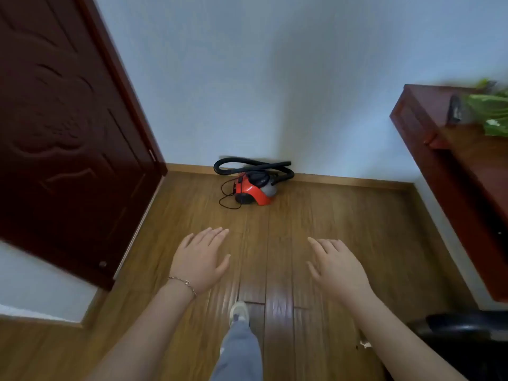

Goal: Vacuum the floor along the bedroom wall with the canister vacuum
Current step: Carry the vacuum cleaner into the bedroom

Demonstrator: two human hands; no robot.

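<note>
A small red and grey canister vacuum [254,189] sits on the wooden floor [343,229] against the pale wall's skirting board. Its black hose [251,162] loops over and behind it, and a thin black cord [226,198] lies beside it on the left. My left hand [200,261], with a thin bracelet on the wrist, and my right hand [336,268] are both held out flat, palms down, fingers apart, well short of the vacuum. Neither hand holds anything.
A dark red door [68,133] stands open on the left. A dark wooden cabinet [453,149] with green leaves [492,111] on top lines the right wall. A black rounded object [467,334] sits at the lower right. My foot [238,313] is stepping forward.
</note>
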